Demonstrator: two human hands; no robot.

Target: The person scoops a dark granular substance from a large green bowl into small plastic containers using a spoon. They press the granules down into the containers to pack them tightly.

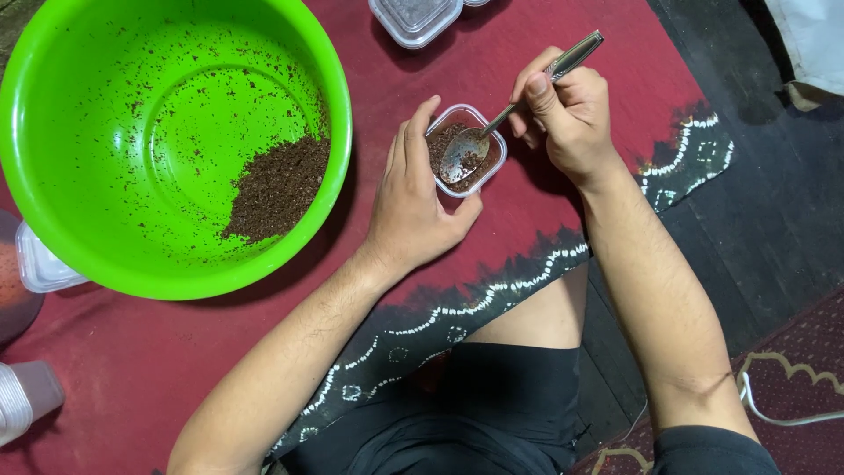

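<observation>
A red cloth (492, 70) with a black edge and white dotted patterning covers the floor and carries everything else. The biggest thing on it is a bright green bowl (53, 132) at about ten o'clock in the view, its inside flecked with dark crumbs and holding a heap of brown soil (280, 186) banked against its wall on the four o'clock side. The person's legs in black shorts (492, 405) fill the six o'clock edge, with both forearms reaching up from there. The left hand (413, 207) sits just right of the bowl, close to the centre of the view, curled around a small clear cup (464, 149): the thumb lies along the cup's near side and a finger stands up along its nine o'clock side, so the hand grips it and steadies it on the cloth. The cup is part filled with the same brown soil. The right hand (567, 110), at about one o'clock, is closed in a pinch on the handle of a metal spoon (514, 110), whose handle points up toward one o'clock while its bowl lies down inside the cup, touching the soil. Another clear container (413, 18) sits at twelve o'clock, cut off by the edge. At nine o'clock a clear lidded tub (40, 264) peeks out from under the bowl, and a stack of clear cups (26, 396) lies at eight o'clock.
</observation>
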